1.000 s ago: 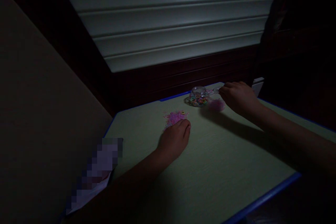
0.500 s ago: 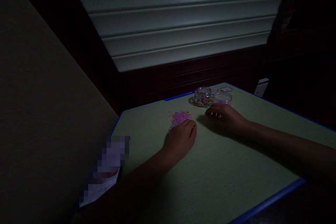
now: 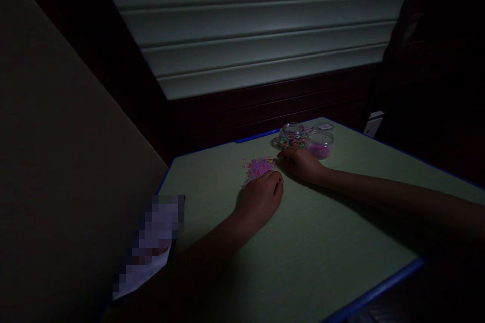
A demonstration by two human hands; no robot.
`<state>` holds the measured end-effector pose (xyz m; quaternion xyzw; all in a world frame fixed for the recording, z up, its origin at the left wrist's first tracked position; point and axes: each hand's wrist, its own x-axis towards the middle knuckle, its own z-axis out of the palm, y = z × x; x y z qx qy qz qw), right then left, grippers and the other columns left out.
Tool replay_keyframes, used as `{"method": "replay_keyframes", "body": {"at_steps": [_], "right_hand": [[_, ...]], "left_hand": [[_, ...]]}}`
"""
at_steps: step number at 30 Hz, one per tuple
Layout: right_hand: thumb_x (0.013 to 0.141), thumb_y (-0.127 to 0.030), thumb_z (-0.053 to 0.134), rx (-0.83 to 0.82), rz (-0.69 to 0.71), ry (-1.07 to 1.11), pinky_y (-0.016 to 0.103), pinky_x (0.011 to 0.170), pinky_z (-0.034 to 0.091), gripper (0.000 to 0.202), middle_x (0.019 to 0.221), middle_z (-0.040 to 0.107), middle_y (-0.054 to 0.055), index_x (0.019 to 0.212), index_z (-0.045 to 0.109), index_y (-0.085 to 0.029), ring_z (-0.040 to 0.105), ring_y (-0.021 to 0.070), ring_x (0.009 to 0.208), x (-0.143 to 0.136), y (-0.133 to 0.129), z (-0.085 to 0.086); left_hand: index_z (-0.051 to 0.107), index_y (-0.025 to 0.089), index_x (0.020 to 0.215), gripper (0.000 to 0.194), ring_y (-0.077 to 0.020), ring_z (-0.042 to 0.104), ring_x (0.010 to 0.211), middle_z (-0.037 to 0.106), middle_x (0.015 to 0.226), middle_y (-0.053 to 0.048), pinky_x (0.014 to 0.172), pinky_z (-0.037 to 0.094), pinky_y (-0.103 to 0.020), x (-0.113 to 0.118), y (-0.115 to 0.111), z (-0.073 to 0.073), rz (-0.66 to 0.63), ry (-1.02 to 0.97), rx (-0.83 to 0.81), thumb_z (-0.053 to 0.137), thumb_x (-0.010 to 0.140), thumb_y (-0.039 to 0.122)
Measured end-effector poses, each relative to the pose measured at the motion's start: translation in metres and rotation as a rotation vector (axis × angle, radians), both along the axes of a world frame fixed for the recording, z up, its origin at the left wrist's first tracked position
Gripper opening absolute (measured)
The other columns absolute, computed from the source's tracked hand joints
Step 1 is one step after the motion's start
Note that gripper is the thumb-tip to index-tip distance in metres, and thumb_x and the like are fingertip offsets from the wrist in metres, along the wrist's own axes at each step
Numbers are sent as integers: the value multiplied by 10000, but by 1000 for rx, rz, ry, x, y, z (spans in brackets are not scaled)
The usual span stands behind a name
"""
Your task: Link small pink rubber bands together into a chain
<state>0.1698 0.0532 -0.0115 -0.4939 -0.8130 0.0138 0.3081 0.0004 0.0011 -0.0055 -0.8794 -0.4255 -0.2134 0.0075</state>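
On the pale green table (image 3: 314,242), a loose pile of small pink and purple bands (image 3: 258,166) lies just beyond my left hand (image 3: 261,197). That hand rests closed at the pile's near edge, thumb against curled fingers; whatever it holds is too dark and small to name. My right hand (image 3: 301,165) reaches in from the right, fingers stretched toward the pile. Its fingertips are close beside a small yellow band (image 3: 270,160) on the pile's right side; contact with it cannot be made out.
Behind my right hand stand a clear jar of multicoloured bands (image 3: 292,137) and a clear tub with pink bands (image 3: 320,149). A clear lid (image 3: 324,127) lies behind them. A blurred packet-like item (image 3: 151,247) is at the left edge. A wall rises on the left; white slats stand behind.
My right hand has moved left from in front of the jars to the pile's right edge, uncovering the pink tub. My left hand has stayed almost still. The view has shifted slightly.
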Motion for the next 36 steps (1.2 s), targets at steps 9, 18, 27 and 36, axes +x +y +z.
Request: {"method": "replay_keyframes", "body": {"at_steps": [9, 18, 27, 36], "right_hand": [[806, -286, 450, 17, -52, -130, 215, 654, 358, 230, 815, 612, 69, 830, 642, -161, 549, 150, 744, -1, 8, -1], [787, -221, 459, -22, -83, -93, 224, 656, 366, 184, 845, 615, 93, 820, 612, -125, 555, 159, 745, -1, 4, 0], [726, -81, 450, 9, -30, -39, 227, 655, 375, 169, 795, 617, 89, 772, 610, -110, 535, 151, 726, 9, -1, 8], [775, -128, 458, 4, 72, 89, 237, 637, 402, 158, 780, 589, 76, 814, 611, -122, 531, 142, 702, 21, -34, 2]], "left_hand": [[492, 216, 850, 174, -123, 538, 725, 566, 835, 0, 663, 384, -233, 1, 0, 0, 3, 4, 2, 322, 847, 253], [503, 208, 853, 180, -124, 542, 736, 574, 847, -8, 674, 391, -231, 1, 0, 2, 2, -4, -18, 329, 846, 252], [508, 215, 857, 185, -124, 546, 727, 577, 840, -7, 665, 396, -229, 0, -1, 3, 19, 11, -35, 329, 847, 262], [506, 213, 852, 181, -121, 541, 720, 575, 843, -3, 660, 396, -226, 0, -1, 3, 12, 7, -29, 328, 845, 247]]}}
